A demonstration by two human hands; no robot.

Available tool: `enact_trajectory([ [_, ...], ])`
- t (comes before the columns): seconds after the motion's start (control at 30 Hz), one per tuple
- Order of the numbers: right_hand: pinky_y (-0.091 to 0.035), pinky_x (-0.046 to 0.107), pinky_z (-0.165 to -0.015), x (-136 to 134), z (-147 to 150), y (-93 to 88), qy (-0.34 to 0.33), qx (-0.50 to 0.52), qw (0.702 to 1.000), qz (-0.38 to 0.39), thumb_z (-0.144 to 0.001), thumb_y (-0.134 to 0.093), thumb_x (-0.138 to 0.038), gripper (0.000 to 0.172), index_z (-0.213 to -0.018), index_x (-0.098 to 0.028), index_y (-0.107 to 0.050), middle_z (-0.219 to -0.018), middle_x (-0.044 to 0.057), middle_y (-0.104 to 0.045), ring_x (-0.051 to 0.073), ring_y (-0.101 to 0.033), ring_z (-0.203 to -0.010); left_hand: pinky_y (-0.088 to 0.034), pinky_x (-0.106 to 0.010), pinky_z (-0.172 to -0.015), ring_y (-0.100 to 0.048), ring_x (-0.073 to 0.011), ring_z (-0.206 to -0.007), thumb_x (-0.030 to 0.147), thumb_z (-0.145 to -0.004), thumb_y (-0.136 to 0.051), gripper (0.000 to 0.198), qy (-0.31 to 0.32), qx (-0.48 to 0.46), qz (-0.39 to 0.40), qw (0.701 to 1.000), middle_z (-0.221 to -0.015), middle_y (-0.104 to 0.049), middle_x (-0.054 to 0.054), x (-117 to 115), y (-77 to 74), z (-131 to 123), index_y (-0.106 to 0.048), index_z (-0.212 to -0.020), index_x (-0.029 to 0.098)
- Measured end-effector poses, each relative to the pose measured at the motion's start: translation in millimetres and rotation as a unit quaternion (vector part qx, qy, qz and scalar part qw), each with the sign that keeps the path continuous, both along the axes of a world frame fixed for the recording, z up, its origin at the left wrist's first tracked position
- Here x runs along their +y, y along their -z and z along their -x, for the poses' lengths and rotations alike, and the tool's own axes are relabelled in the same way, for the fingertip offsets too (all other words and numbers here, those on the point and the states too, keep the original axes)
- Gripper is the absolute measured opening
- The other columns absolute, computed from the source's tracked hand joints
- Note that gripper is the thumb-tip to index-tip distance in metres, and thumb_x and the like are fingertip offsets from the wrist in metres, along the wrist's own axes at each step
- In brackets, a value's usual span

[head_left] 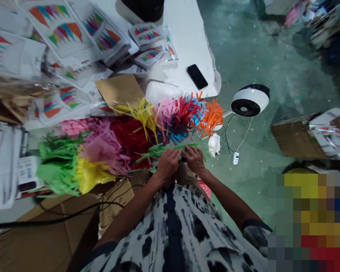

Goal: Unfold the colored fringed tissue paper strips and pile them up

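Note:
A strip of green fringed tissue paper (pixel 161 149) stretches across in front of me, its loose cut ends trailing to the left. My left hand (pixel 167 163) is closed on its near edge. Close beside it, my right hand (pixel 195 160) pinches the same paper, fingertips almost meeting the left ones. Just beyond lie fringed paper tassels: yellow (pixel 146 115), pink (pixel 167 115), red (pixel 187 113) and orange (pixel 214 115), with blue ones among them. To the left are heaps of green fringe (pixel 59 162), yellow tissue paper (pixel 92 173) and dark red fringe (pixel 132 136).
Packs with pictures of coloured tassels (pixel 62 34) cover the table's left side. A phone (pixel 197 76) lies near its right edge. A white fan (pixel 251 100) and a power strip (pixel 235 158) are to the right, beside a cardboard box (pixel 297 136). A black cable (pixel 59 218) crosses lower left.

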State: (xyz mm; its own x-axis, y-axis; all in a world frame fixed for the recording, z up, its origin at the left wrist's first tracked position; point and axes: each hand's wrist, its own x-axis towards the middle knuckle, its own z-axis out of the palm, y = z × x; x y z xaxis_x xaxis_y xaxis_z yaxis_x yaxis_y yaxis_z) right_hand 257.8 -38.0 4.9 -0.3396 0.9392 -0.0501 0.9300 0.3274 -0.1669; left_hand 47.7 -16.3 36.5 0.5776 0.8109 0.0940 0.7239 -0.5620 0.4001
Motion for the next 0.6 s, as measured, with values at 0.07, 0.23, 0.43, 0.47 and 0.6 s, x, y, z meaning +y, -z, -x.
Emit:
enact_trajectory([
  [0.07,-0.029,0.045,-0.103,2,-6,-1.7,-0.011,0.002,1.000,0.005,-0.101,-0.052,-0.015,0.049,-0.147,-0.030,-0.060,-0.154,0.009,-0.058,0.029,-0.052,-0.133,-0.046,-0.045,-0.107,-0.060,-0.0291,-0.122,0.015,-0.099,-0.053,0.037,-0.007,0.007,0.011,1.000,-0.128,-0.070,-0.016,-2,11.8,-10,-0.065,-0.134,0.015],
  [0.23,-0.028,0.043,-0.104,13,-20,-8.5,0.005,0.019,1.000,0.002,-0.100,-0.052,-0.014,0.039,-0.135,-0.022,-0.068,-0.143,0.012,-0.067,0.026,-0.057,-0.126,-0.051,-0.040,-0.094,-0.061,-0.0274,-0.112,0.018,-0.101,-0.054,0.028,0.004,0.023,0.015,1.000,-0.119,-0.071,-0.014,6,27.6,7,-0.067,-0.126,0.018],
  [0.43,-0.025,0.044,-0.104,31,-5,-16.8,0.015,0.027,0.999,-0.036,-0.104,-0.052,-0.024,0.024,-0.116,-0.023,-0.072,-0.126,0.011,-0.072,0.027,-0.057,-0.118,-0.047,-0.041,-0.083,-0.060,-0.0280,-0.101,0.021,-0.101,-0.054,0.017,0.008,0.062,0.035,0.997,-0.108,-0.070,-0.013,29,19.5,1,-0.069,-0.110,0.019],
  [0.47,-0.025,0.044,-0.104,34,-2,-17.6,0.004,0.024,0.999,-0.033,-0.103,-0.052,-0.023,0.023,-0.114,-0.023,-0.072,-0.123,0.010,-0.072,0.027,-0.057,-0.116,-0.046,-0.041,-0.081,-0.059,-0.0280,-0.100,0.020,-0.101,-0.055,0.016,0.010,0.067,0.041,0.997,-0.107,-0.070,-0.013,32,18.7,0,-0.069,-0.107,0.019],
  [0.6,-0.026,0.042,-0.101,46,1,-16.1,-0.045,0.009,0.999,-0.013,-0.105,-0.050,-0.023,0.023,-0.107,-0.022,-0.072,-0.111,0.010,-0.072,0.026,-0.055,-0.109,-0.043,-0.039,-0.079,-0.059,-0.0271,-0.096,0.015,-0.098,-0.056,0.015,0.008,0.069,0.058,0.996,-0.100,-0.068,-0.013,40,17.8,1,-0.070,-0.101,0.019],
])
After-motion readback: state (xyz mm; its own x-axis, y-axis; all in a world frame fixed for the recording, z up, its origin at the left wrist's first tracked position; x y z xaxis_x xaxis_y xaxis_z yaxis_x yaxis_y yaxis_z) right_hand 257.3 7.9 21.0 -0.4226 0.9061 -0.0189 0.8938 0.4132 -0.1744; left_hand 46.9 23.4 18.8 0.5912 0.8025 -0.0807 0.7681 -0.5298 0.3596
